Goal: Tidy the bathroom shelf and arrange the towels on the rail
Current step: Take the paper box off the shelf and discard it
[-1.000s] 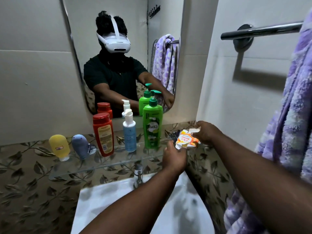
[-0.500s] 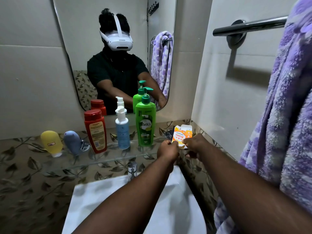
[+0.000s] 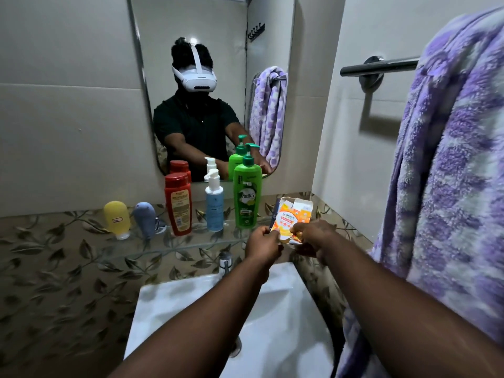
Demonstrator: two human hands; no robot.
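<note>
White ceramic fills the nearest ground: the basin (image 3: 174, 309) lies under both forearms, with a chrome tap (image 3: 225, 261) at its back edge. Close on the right, a purple and white towel (image 3: 450, 173) hangs over the near end of the metal rail (image 3: 381, 67) on the side wall and falls past the bottom of the view.

Beyond the tap, the two hands meet at the right end of the glass shelf (image 3: 191, 242). The left hand (image 3: 263, 244) pinches the lower left edge of an orange and white Centrum box (image 3: 289, 216). The right hand (image 3: 311, 236) grips its lower right corner with curled fingers. The box stands upright between them, its top flaps open and crumpled, just right of the green pump bottle (image 3: 246, 197). The hands hide its base, so I cannot tell whether it rests on the glass. A dark flat item (image 3: 275, 211) shows at the box's left edge, too hidden to identify.

Leftward along the shelf stand the green bottle, a blue pump bottle (image 3: 214, 205) with a white head, a red bottle (image 3: 177, 204), a grey-blue tube (image 3: 144, 218) and a yellow tube (image 3: 116, 218), both tubes resting on their caps.

Farthest back, the mirror (image 3: 212, 28) reflects the bottles, the towel and a person in a dark shirt and white headset.
</note>
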